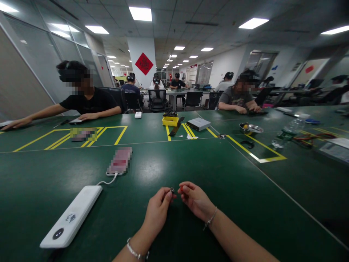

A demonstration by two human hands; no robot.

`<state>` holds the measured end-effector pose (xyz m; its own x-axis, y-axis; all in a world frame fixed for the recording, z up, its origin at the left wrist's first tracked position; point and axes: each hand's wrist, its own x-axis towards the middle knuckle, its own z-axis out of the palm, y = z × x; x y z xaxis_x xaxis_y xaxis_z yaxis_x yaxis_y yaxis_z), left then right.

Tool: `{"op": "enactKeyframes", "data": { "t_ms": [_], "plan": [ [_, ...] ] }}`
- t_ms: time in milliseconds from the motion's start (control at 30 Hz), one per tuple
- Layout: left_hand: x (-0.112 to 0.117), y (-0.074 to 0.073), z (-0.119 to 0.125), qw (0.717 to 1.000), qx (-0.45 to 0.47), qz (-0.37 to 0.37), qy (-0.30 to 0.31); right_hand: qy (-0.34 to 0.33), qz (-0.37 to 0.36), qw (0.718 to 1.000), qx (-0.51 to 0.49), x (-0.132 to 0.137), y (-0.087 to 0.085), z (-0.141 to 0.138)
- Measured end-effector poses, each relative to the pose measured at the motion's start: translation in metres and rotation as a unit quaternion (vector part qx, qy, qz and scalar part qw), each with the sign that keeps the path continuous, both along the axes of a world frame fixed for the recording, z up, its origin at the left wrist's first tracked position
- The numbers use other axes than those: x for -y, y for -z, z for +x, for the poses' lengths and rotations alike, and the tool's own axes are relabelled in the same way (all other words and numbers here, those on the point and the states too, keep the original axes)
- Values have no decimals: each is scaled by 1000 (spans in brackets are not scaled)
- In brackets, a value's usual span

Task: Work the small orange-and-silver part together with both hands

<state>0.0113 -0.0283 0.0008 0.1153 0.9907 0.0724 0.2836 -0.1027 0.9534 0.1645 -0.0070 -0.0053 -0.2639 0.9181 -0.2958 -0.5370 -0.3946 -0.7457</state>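
Low over the green table, my left hand [159,207] pinches a small dark metallic piece [172,190] between thumb and fingertips. Close by on its right, my right hand [196,200] is closed on a small orange-red piece [181,188], most of it covered by the fingers. The two pieces are a short way apart and face each other. Both are too small for me to tell their exact kind. A bracelet circles each wrist.
A white power bank [79,214] lies left, cabled to a phone [120,162]. Farther off are a yellow tray [170,120], a grey box [199,124], a metal bowl [255,128] and a plastic bottle [293,127]. Two people sit across the green table [234,203].
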Motion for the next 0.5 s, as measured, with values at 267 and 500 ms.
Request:
{"op": "enactKeyframes", "data": {
  "t_ms": [267, 500],
  "plan": [
    [-3, 5, 0, 997, -41, 41, -45, 0, 9, 1000, -8, 3, 2, -2],
    [-3, 6, 0, 996, -44, 73, -40, -22, 7, 1000, -18, 5, 3, -4]
  ]
}}
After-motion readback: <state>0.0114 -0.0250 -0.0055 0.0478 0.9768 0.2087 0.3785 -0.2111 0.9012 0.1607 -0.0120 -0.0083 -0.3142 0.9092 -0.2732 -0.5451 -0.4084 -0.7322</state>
